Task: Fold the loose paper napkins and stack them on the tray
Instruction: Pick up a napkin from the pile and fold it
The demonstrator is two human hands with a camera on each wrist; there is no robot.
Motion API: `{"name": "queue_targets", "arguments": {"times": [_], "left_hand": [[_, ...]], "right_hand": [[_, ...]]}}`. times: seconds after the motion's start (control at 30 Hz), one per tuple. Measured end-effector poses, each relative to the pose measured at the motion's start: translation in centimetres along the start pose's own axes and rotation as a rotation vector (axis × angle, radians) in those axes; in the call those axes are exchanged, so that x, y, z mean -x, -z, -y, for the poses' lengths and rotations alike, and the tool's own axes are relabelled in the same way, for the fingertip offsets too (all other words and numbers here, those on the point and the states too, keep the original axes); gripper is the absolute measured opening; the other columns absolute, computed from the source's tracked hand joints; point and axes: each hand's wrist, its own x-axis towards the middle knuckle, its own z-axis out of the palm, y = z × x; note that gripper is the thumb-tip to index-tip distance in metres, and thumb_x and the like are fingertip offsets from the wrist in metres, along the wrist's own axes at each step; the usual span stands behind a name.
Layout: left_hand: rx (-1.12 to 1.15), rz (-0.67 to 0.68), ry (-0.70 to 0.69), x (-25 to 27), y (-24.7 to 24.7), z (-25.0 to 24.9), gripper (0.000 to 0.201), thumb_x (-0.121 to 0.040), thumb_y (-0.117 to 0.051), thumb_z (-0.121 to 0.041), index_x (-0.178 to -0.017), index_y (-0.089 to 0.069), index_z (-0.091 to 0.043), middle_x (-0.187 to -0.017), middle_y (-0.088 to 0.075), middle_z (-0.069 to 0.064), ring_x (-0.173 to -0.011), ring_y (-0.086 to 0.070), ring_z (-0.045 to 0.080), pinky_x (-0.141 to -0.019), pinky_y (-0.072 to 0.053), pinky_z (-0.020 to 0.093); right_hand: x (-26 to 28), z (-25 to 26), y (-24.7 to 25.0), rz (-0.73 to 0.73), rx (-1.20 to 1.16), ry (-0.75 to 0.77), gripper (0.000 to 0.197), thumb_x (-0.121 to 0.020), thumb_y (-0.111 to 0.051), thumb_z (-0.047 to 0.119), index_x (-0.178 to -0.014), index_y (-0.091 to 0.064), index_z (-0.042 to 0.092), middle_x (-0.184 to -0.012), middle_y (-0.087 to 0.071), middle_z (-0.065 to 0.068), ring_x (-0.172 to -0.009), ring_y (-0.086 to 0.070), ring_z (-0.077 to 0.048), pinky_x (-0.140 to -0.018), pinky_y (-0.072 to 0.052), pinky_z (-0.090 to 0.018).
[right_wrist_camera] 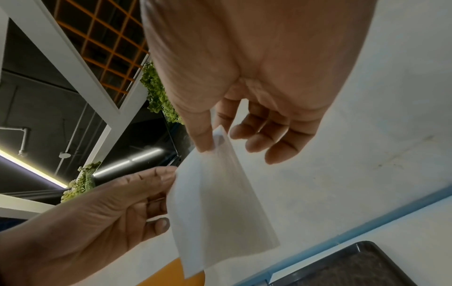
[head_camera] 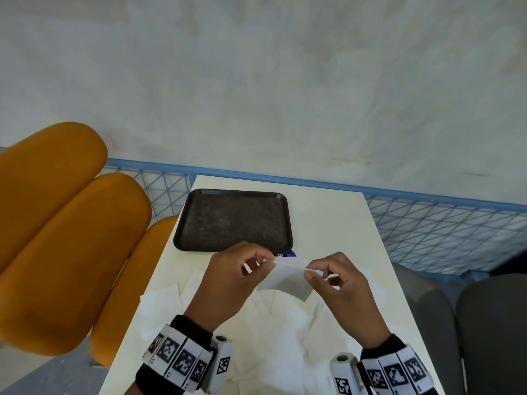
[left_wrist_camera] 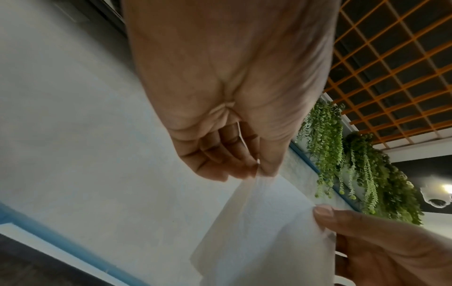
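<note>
A white paper napkin (head_camera: pixel 288 279) hangs in the air above the table, held at its top edge by both hands. My left hand (head_camera: pixel 266 260) pinches its left corner between thumb and forefinger. My right hand (head_camera: pixel 309 273) pinches the right corner. The wrist views show the napkin (left_wrist_camera: pixel 254 238) (right_wrist_camera: pixel 217 203) doubled over and hanging down from the pinching fingertips (left_wrist_camera: pixel 259 170) (right_wrist_camera: pixel 205 145). Several loose white napkins (head_camera: pixel 279 323) lie spread on the table under my hands. The dark tray (head_camera: pixel 182 223) sits beyond them and holds nothing.
The white table (head_camera: pixel 328 218) is narrow, with orange chair cushions (head_camera: pixel 71 238) at its left and a grey chair (head_camera: pixel 484 323) at its right. A blue wire fence (head_camera: pixel 442 223) runs behind it. A small purple item (head_camera: pixel 286 254) peeks out at the tray's near corner.
</note>
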Motion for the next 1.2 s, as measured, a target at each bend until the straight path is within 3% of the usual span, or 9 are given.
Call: {"name": "queue_targets", "arguments": {"times": [0.13,0.33,0.5,0.63,0.73,0.83,0.93,1.07,1.2], "left_hand": [[-0.012,-0.013,-0.016,-0.1,0.2,0.2,0.011,-0.088,-0.066,-0.049,-0.094,-0.059,-0.055,-0.11,-0.053,-0.04,-0.111,-0.054,-0.006,-0.084,-0.046,0.004],[-0.075,0.084,-0.058,-0.3,0.7,-1.0,0.014,-0.09,-0.057,-0.05,-0.097,-0.066,-0.042,-0.086,-0.052,-0.045,-0.103,-0.047,-0.026,-0.084,-0.034,-0.008],[-0.046,0.073,-0.089,-0.3,0.5,-0.9,0.023,-0.089,-0.059,-0.049,-0.1,-0.074,-0.035,-0.091,-0.062,-0.036,-0.098,-0.058,-0.015,-0.082,-0.041,-0.003],[0.135,-0.002,0.029,-0.2,1.6,-0.2,0.01,-0.086,-0.064,-0.043,-0.095,-0.068,-0.044,-0.091,-0.068,-0.036,-0.093,-0.067,-0.005,-0.08,-0.049,0.004],[0.246,0.005,0.137,-0.2,1.5,-0.2,0.012,-0.086,-0.064,-0.041,-0.095,-0.071,-0.038,-0.09,-0.072,-0.025,-0.089,-0.069,0.001,-0.078,-0.053,0.009],[0.357,0.002,0.212,-0.3,0.2,-0.3,0.011,-0.092,-0.068,-0.021,-0.093,-0.072,-0.031,-0.087,-0.074,-0.016,-0.084,-0.07,0.008,-0.072,-0.056,0.014],[0.462,-0.021,0.318,-0.5,-1.3,-0.6,0.014,-0.094,-0.066,-0.017,-0.097,-0.072,-0.03,-0.089,-0.076,-0.012,-0.087,-0.072,0.011,-0.07,-0.057,0.017],[0.638,0.014,0.542,-1.0,-3.5,-1.3,0.019,-0.097,-0.062,-0.025,-0.114,-0.066,-0.032,-0.096,-0.076,-0.009,-0.092,-0.072,0.01,-0.075,-0.061,0.025],[0.617,0.191,0.627,-1.5,-6.4,-0.9,0.021,-0.094,-0.067,-0.026,-0.114,-0.072,-0.02,-0.105,-0.077,-0.002,-0.099,-0.073,0.018,-0.088,-0.061,0.04]], "right_hand": [[0.1,0.3,0.4,0.052,-0.007,0.016,0.02,-0.089,-0.073,0.012,-0.08,-0.07,0.031,-0.099,-0.065,0.01,-0.094,-0.064,-0.014,-0.074,-0.049,-0.024],[-0.4,1.5,0.5,0.16,0.155,0.1,0.011,-0.088,-0.074,0.032,-0.099,-0.072,0.035,-0.103,-0.069,0.019,-0.101,-0.063,-0.01,-0.083,-0.045,-0.014],[-1.6,2.1,-0.6,0.206,0.284,0.258,0.015,-0.09,-0.063,0.041,-0.086,-0.072,0.03,-0.084,-0.069,0.017,-0.08,-0.065,-0.007,-0.075,-0.051,-0.027],[-1.4,1.6,1.0,0.199,0.176,0.13,0.014,-0.093,-0.069,0.022,-0.08,-0.069,0.025,-0.082,-0.069,0.014,-0.079,-0.063,-0.009,-0.075,-0.044,-0.018],[-0.8,0.6,1.9,0.168,0.062,-0.008,0.017,-0.095,-0.066,0.019,-0.079,-0.067,0.024,-0.078,-0.066,0.008,-0.075,-0.061,-0.012,-0.075,-0.049,-0.028],[-0.1,0.0,1.2,0.15,-0.263,-0.104,0.004,-0.095,-0.065,0.022,-0.096,-0.068,0.02,-0.087,-0.068,-0.006,-0.081,-0.063,-0.014,-0.075,-0.052,-0.028],[0.4,-1.2,0.1,0.161,-0.455,-0.2,0.019,-0.093,-0.067,0.014,-0.112,-0.066,0.008,-0.103,-0.075,-0.004,-0.092,-0.07,-0.014,-0.078,-0.053,-0.025],[-0.1,-3.6,-0.2,0.062,-0.323,-0.268,0.02,-0.094,-0.067,0.013,-0.082,-0.06,-0.001,-0.07,-0.058,-0.001,-0.066,-0.049,-0.012,-0.065,-0.04,-0.028],[-1.3,-4.8,1.0,0.052,-0.313,-0.313,0.019,-0.093,-0.068,0.015,-0.077,-0.064,0.006,-0.068,-0.06,-0.009,-0.064,-0.05,-0.01,-0.062,-0.041,-0.025]]}}
